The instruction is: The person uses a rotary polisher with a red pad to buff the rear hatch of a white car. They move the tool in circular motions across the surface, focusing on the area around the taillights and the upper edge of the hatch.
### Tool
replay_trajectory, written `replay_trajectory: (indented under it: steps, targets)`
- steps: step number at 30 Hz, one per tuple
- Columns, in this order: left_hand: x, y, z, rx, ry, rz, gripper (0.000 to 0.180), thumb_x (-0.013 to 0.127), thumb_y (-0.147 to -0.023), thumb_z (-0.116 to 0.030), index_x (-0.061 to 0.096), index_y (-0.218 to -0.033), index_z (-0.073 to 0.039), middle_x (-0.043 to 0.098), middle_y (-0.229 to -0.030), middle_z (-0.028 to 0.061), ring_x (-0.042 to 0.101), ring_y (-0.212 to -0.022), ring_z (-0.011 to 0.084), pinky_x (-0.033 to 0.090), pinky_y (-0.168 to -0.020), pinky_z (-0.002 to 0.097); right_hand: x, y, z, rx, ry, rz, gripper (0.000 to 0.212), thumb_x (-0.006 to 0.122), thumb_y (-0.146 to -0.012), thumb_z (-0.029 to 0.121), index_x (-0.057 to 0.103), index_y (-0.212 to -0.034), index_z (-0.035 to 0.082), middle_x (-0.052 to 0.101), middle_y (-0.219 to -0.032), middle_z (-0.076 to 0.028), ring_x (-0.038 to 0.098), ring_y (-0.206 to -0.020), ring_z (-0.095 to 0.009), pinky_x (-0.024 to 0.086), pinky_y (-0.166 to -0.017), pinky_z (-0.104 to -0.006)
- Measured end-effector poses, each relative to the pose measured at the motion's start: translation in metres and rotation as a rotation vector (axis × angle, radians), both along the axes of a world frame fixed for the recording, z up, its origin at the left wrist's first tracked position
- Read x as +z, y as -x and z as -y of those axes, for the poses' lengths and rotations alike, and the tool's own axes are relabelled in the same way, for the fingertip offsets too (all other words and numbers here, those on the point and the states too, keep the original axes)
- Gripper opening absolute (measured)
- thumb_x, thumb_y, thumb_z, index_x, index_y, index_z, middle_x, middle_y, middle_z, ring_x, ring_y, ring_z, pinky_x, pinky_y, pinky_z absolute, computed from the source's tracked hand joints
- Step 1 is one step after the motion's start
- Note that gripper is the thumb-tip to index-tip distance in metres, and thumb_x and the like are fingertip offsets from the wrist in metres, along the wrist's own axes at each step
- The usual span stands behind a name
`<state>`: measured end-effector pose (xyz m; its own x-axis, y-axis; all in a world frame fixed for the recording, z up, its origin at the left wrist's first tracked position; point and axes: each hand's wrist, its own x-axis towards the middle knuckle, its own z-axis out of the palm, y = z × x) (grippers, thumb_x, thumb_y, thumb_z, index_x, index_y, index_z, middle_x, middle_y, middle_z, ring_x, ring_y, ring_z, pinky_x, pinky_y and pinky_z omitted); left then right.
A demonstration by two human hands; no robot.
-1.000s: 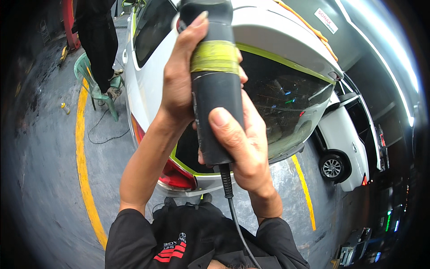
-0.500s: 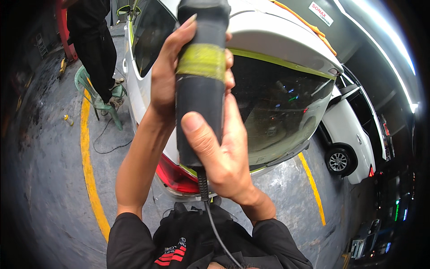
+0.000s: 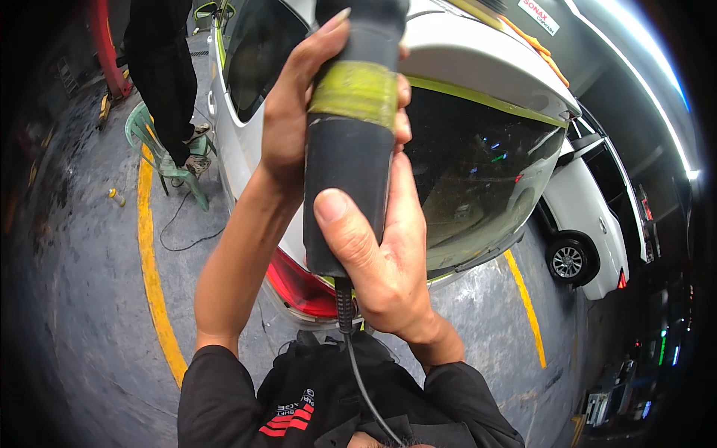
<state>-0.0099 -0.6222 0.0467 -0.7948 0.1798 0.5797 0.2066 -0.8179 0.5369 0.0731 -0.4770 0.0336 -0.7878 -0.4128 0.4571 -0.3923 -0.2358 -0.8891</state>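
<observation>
A black corded polisher [image 3: 349,157] with a yellow tape band is raised in front of me, over the rear of a white car [image 3: 478,63]. My left hand [image 3: 293,112] is wrapped round its upper body, thumb along the side and fingertips showing at the far side. Lower down, my right hand [image 3: 385,272] grips the rear of the body, thumb lying across it. The power cord [image 3: 357,373] drops from the tool's end past my chest. At the top, the edge of a round pad [image 3: 478,11] shows near the roof; the tool's head is cut off.
Yellow-green masking tape [image 3: 478,97] borders the car's rear window [image 3: 463,164]. An orange cloth [image 3: 534,48] lies along the roof. On the left, another person [image 3: 160,82] stands on a green plastic chair [image 3: 153,142]. A second white car [image 3: 590,224] is parked at right.
The polisher and both hands have shifted slightly right in the view, with the tool tilting a little. The pad's edge now shows at the top. Both hands keep their grip.
</observation>
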Motion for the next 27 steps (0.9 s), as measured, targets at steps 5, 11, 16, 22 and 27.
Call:
replay_trajectory:
  steps: [5,11,16,22,27]
  targets:
    - [-0.008,-0.003,-0.021,0.19,-0.003,0.034,0.054,0.051,-0.114,-0.05,0.06,-0.136,-0.002,0.075,-0.104,0.0185,0.079,-0.079,0.0321,0.067,-0.074,0.0411,0.01,-0.003,-0.015,-0.076,-0.118,0.071,0.064,0.067,-0.105,0.036,0.046,-0.148,-0.006,0.069,-0.115,-0.018,0.069,-0.078,-0.018,0.057,-0.068,-0.0281]
    - [0.033,0.013,-0.116,0.378,-0.086,-0.204,0.04,0.062,-0.113,-0.041,0.072,-0.111,-0.002,0.071,-0.092,0.0037,0.066,-0.075,0.0134,0.056,-0.071,0.0318,0.051,-0.023,-0.091,-0.448,-0.194,0.011,0.073,0.067,-0.098,0.043,0.05,-0.137,-0.016,0.072,-0.108,-0.03,0.073,-0.07,-0.025,0.057,-0.05,-0.0327]
    - [0.061,0.013,-0.182,0.375,-0.358,-0.108,0.027,0.07,-0.107,-0.031,0.07,-0.103,-0.004,0.071,-0.092,0.005,0.065,-0.086,0.0132,0.054,-0.08,0.0352,0.107,-0.017,-0.15,-0.485,-0.556,0.005,0.056,0.065,-0.101,0.036,0.054,-0.132,-0.009,0.067,-0.097,-0.02,0.07,-0.071,-0.024,0.06,-0.059,-0.0355]
    - [0.037,-0.013,-0.142,0.548,-0.35,-0.051,0.033,0.07,-0.107,-0.034,0.065,-0.119,-0.003,0.071,-0.1,0.0067,0.066,-0.092,0.0166,0.056,-0.086,0.0394,0.095,0.008,-0.161,-0.292,-0.645,-0.052,0.074,0.077,-0.096,0.036,0.045,-0.148,-0.007,0.07,-0.104,-0.02,0.071,-0.072,-0.024,0.057,-0.059,-0.034]
    - [0.017,-0.06,-0.179,0.347,-0.315,-0.157,0.068,0.054,-0.112,-0.06,0.052,-0.154,-0.006,0.062,-0.131,0.0086,0.058,-0.123,0.0205,0.043,-0.113,0.0371,0.036,-0.028,-0.153,-0.304,-0.439,-0.11,0.073,0.079,-0.095,0.039,0.049,-0.147,-0.003,0.072,-0.112,-0.017,0.07,-0.073,-0.021,0.057,-0.059,-0.0328]
